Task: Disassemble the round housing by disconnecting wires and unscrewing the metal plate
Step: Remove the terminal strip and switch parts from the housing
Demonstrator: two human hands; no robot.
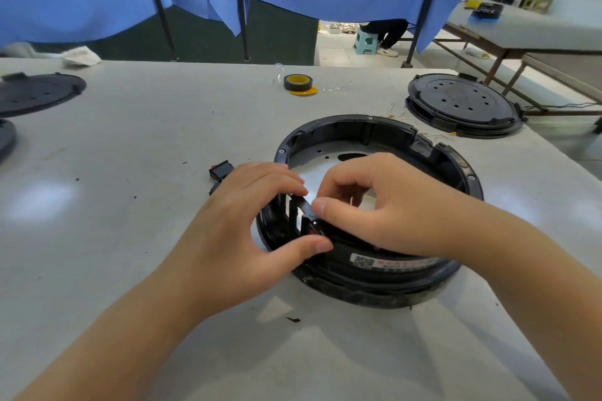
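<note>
The round housing (374,205) sat on the counter (130,172) toward its right side, nearer the front edge than the far one, its open ring facing up and the bright metal plate (329,153) showing inside at the bottom. Both hands met at the housing's near-left wall, where a small black part with a red spot (314,228) was seated in the slotted rim.

The left hand (247,225) came from the counter's front-left, its fingers curled over the rim from outside and its thumb pressed against the wall just below the part. The right hand (368,205) reached from the right across the ring, thumb and forefinger pinching the rim strip directly above that part. So the part lay between the two thumbs, touching or nearly so; neither hand was clearly nearer. Its wires could not be made out. Judging by this, pulling it inward, toward the plate, seemed the likely move.
</note>
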